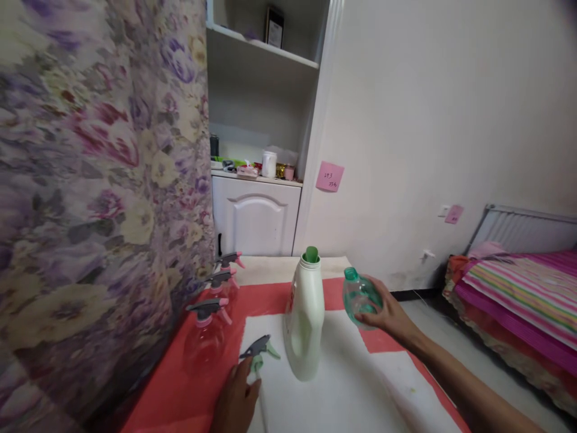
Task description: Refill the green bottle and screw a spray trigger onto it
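My right hand [375, 307] is wrapped round a clear green spray bottle body [356, 297], which has no head on its neck and is held above the table's right side. In my left hand [241, 391], low in the view, is a grey and green spray trigger head [259, 350], gripped by its green collar. Between my hands a large pale green jug [305, 319] stands upright. Its mouth is uncapped, with a green spout [311, 254] showing in it.
Several clear spray bottles [204, 343] with grey and pink triggers line the table's left side. White sheets [342, 385] lie over the red tabletop [265, 297]. A floral curtain [103, 180] hangs left, a cabinet [256, 213] stands behind, and a bed [518, 288] is at right.
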`<state>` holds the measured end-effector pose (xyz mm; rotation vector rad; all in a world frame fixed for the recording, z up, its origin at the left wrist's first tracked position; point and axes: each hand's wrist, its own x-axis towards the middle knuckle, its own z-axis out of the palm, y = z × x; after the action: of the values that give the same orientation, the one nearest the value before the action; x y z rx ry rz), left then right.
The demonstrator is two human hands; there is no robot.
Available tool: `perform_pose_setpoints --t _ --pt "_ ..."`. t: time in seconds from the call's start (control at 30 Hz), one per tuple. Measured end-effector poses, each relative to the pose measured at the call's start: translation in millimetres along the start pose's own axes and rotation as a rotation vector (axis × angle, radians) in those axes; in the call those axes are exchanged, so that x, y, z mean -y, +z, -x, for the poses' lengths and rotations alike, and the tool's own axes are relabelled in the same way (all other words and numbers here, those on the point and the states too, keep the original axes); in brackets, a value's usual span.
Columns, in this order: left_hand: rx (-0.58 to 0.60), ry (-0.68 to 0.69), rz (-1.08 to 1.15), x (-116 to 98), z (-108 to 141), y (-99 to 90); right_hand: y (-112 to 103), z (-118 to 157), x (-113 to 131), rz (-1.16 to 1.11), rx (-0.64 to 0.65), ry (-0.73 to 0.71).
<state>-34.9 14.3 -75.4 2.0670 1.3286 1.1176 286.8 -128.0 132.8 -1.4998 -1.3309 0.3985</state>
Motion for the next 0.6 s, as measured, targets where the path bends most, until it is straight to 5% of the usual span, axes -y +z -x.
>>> perform_pose_setpoints --t 0.33,0.6 --pt "-0.078 0.126 -0.08 -5.4 4.1 -4.3 -1.6 -67.2 39.0 0.622 -0.046 -0.235" --pt "-0.052 0.131 -0.089 4.6 4.3 -0.2 -0.4 -91.1 50.3 0.924 -0.027 -0.355"
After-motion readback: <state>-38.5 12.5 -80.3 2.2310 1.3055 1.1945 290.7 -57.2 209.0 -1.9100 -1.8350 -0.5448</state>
